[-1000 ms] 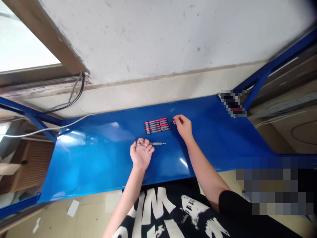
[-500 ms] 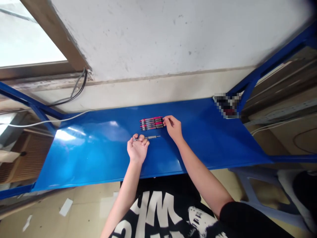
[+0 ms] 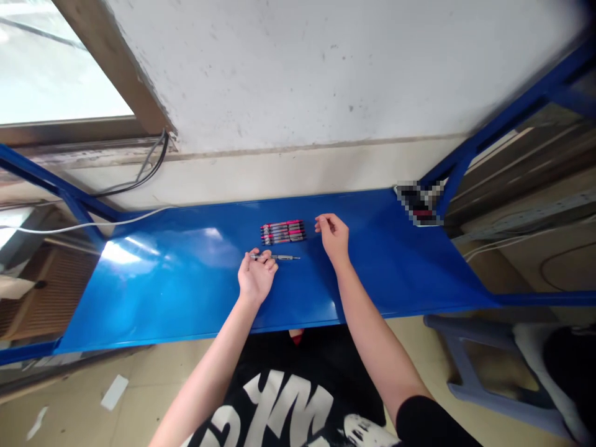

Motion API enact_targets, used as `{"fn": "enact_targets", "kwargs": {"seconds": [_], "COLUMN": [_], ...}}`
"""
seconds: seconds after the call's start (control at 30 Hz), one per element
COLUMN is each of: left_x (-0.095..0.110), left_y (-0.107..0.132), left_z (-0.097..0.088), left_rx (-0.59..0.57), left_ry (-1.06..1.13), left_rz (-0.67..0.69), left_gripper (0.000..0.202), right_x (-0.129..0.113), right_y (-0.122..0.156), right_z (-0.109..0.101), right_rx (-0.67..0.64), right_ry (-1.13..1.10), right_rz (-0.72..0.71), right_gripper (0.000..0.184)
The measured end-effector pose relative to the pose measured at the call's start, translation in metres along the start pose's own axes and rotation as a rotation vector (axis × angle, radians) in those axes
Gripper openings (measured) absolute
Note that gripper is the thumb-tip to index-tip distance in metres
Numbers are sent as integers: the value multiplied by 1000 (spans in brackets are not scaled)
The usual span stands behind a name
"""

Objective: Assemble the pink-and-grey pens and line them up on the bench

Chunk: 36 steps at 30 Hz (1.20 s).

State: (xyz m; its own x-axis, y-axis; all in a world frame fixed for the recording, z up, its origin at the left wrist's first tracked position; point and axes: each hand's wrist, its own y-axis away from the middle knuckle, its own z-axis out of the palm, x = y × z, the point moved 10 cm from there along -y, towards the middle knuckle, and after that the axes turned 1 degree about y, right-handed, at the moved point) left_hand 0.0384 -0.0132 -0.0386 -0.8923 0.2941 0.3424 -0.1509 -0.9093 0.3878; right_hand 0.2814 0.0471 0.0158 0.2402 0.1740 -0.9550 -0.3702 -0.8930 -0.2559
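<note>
My left hand [image 3: 257,274] is palm up with its fingers curled around a slim grey pen [image 3: 286,257], whose metal tip points right. Just beyond it, several pens with pink and grey parts [image 3: 282,232] lie side by side in a neat row on the blue table [image 3: 186,298]. To the right of that row hovers my right hand [image 3: 333,234], a small gap away from the pen ends. Its fingers are loosely bent toward the thumb, and nothing shows between them.
A pixelated object [image 3: 421,203] lies at the table's back right corner. A white cable [image 3: 135,221] crosses the back left corner. Blue frame bars [image 3: 454,177] rise at both ends, with a wall [image 3: 279,167] behind. A grey stool [image 3: 465,360] stands at the lower right.
My right hand has drawn away to the right from the ends of the pens in the row. My left hand still holds the grey pen, nearly in place. The view has shifted slightly.
</note>
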Motion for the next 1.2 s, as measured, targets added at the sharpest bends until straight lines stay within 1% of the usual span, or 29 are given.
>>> {"fn": "enact_targets", "kwargs": {"seconds": [0.07, 0.2, 0.3, 0.37, 0.43, 0.53, 0.63, 0.77, 0.83, 0.97, 1.07, 1.2], "left_x": [3, 6, 8, 10, 11, 12, 13, 17, 15, 13, 14, 14], "left_y": [0, 0, 1, 1, 0, 0, 0, 0, 0, 0, 1, 3], "left_z": [-1, 0, 0, 0, 1, 1, 0, -1, 1, 2, 0, -1], "left_rx": [-8, -35, -37, -37, -50, -48, -32, -14, -24, -24, -17, -16], "left_ry": [23, 51, 48, 49, 41, 28, 25, 6, 22, 54, 64, 72], "left_rz": [13, 24, 44, 67, 85, 93, 96, 123, 103, 85, 102, 98], "left_gripper": [16, 12, 10, 13, 16, 15, 12, 18, 23, 16, 16, 17], "right_x": [-1, -11, -15, -18, -25, -36, -37, -28, -20, -6, -4, -5], "right_y": [3, 13, 26, 36, 43, 47, 45, 40, 38, 40, 41, 36], "right_z": [9, 32, 55, 70, 78, 82, 79, 72, 70, 74, 77, 73], "right_rx": [-48, -199, -392, -519, -591, -611, -589, -595, -614, -678, -703, -657], "right_ry": [-7, -21, 1, 30, 55, 104, 129, 93, 45, -70, -120, -182], "right_rz": [5, -31, -19, -25, -69, -177, -178, -99, -38, 83, 128, 146], "right_gripper": [34, 32, 30, 26, 22, 17, 18, 18, 17, 19, 28, 43]}}
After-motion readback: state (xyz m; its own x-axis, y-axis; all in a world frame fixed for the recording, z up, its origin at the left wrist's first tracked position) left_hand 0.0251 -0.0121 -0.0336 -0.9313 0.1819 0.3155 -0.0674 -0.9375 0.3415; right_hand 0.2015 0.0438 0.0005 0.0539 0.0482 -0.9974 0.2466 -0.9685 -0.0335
